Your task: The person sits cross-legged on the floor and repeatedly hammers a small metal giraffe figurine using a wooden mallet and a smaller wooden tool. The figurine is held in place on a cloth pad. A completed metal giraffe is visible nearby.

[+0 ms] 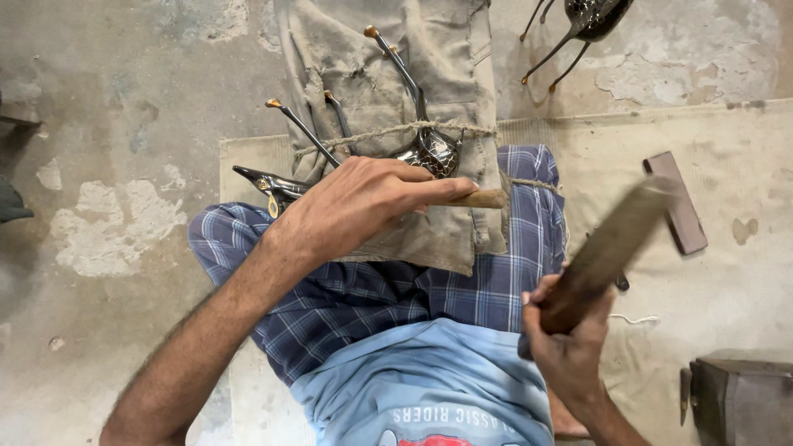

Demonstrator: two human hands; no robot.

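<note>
My left hand (355,206) grips a short wooden-handled tool (483,199) and presses it against a dark metal bird-shaped figure (429,149) with long thin legs ending in brass tips. The figure lies on a worn beige cloth (446,58) tied with twine over my lap. My right hand (566,334) is raised to the right, closed around the lower end of a thick wooden stick (611,244), which is blurred and angled up to the right.
A second dark metal figure (591,21) lies at the top right on the floor. A flat brown block (677,202) rests on the beige mat (743,165) to the right. A dark metal box (739,396) stands at the bottom right.
</note>
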